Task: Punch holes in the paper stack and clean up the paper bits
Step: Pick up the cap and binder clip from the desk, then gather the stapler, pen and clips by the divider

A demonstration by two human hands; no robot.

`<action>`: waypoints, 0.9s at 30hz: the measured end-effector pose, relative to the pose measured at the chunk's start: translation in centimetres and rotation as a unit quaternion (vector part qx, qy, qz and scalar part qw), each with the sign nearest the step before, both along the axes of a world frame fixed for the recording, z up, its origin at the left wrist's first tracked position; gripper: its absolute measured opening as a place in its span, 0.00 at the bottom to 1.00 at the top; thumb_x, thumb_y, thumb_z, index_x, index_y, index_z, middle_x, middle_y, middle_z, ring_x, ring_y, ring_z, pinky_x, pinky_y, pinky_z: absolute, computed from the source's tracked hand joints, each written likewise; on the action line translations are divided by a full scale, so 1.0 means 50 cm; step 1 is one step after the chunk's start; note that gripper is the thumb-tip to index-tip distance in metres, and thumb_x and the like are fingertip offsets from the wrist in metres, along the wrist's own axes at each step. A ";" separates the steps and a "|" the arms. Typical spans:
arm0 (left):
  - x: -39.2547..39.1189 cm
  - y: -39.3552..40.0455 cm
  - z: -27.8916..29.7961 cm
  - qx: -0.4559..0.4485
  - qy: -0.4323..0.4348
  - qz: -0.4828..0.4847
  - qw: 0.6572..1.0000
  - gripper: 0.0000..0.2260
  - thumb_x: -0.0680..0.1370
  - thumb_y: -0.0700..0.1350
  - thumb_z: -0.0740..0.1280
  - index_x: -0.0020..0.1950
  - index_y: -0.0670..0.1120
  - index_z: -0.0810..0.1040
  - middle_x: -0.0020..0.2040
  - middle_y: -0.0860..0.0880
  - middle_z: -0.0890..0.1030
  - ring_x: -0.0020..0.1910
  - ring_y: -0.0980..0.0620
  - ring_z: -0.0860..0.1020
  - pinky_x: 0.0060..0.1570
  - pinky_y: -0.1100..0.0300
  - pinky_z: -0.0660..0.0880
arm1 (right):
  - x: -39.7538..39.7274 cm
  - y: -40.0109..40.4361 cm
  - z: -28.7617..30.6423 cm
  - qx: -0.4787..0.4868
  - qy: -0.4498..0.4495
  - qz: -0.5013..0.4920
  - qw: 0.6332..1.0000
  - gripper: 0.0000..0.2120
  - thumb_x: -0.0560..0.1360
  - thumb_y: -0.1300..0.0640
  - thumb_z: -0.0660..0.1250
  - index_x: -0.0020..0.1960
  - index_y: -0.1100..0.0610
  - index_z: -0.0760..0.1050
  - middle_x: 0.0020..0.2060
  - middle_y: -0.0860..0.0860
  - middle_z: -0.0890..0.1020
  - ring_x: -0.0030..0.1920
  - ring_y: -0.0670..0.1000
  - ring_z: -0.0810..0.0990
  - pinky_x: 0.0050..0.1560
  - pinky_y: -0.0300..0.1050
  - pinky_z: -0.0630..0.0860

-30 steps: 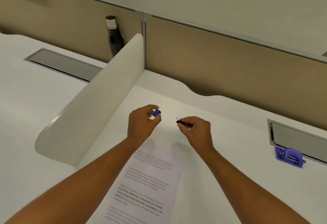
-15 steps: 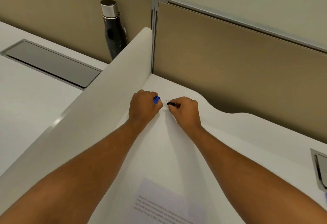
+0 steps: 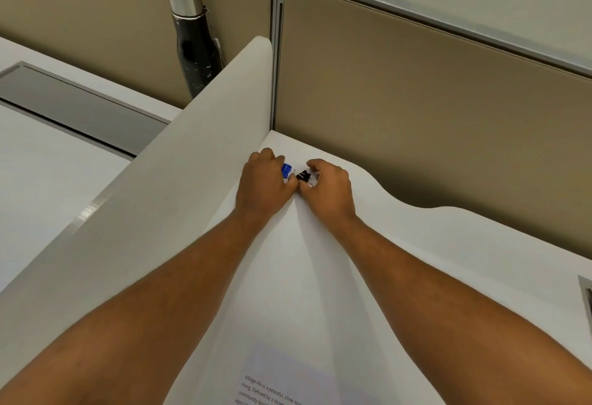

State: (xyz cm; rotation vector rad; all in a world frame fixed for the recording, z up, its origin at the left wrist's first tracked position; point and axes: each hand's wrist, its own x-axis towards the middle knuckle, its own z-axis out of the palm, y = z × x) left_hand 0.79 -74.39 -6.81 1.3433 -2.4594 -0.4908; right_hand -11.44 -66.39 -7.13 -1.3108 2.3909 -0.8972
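Note:
My left hand (image 3: pixel 264 185) rests low on the white desk (image 3: pixel 400 244) near its far left corner, fingers closed on a small blue binder clip (image 3: pixel 286 170). My right hand (image 3: pixel 328 190) is right beside it, pinching a small black binder clip (image 3: pixel 303 176) with silver handles. The two clips almost touch. The printed paper stack (image 3: pixel 278 376) lies at the bottom edge of the view, between my forearms, only its top part showing.
A white curved divider (image 3: pixel 192 161) runs along the left of the desk. Tan partition panels (image 3: pixel 416 110) stand behind. A dark bottle with a steel cap (image 3: pixel 192 36) stands beyond the divider. Grey cable trays (image 3: pixel 80 106) lie on the left desk and at the right edge.
Both hands have reached further toward the far corner, carrying the clips, and come closer together. The view has followed, so the paper dropped to the bottom edge and the blue hole punch left the view.

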 end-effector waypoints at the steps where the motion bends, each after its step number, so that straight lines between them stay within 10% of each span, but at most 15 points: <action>1: 0.007 0.009 0.007 0.003 0.002 -0.005 1.000 0.26 0.83 0.55 0.67 0.76 0.41 0.76 0.67 0.41 0.78 0.66 0.43 0.76 0.63 0.52 0.75 | 0.000 0.007 0.001 0.008 0.008 0.005 1.000 0.25 0.78 0.48 0.74 0.72 0.56 0.77 0.68 0.52 0.81 0.69 0.54 0.77 0.71 0.48 0.72; 10: 0.090 0.230 0.084 -0.057 -0.034 -0.091 0.994 0.37 0.83 0.67 0.55 0.87 0.50 0.55 0.88 0.44 0.54 0.87 0.41 0.53 0.84 0.36 0.48 | 0.028 0.284 0.046 0.045 0.270 0.055 0.960 0.33 0.82 0.36 0.59 0.83 0.46 0.57 0.85 0.51 0.56 0.84 0.58 0.55 0.81 0.60 0.49; 27: 0.058 0.873 0.147 -0.138 -0.008 -0.267 0.954 0.42 0.81 0.74 0.49 0.88 0.50 0.53 0.89 0.43 0.49 0.87 0.37 0.47 0.80 0.26 0.46 | 0.044 1.029 0.134 0.127 0.320 -0.066 0.936 0.38 0.82 0.31 0.52 0.85 0.47 0.47 0.86 0.53 0.46 0.85 0.59 0.44 0.80 0.72 0.47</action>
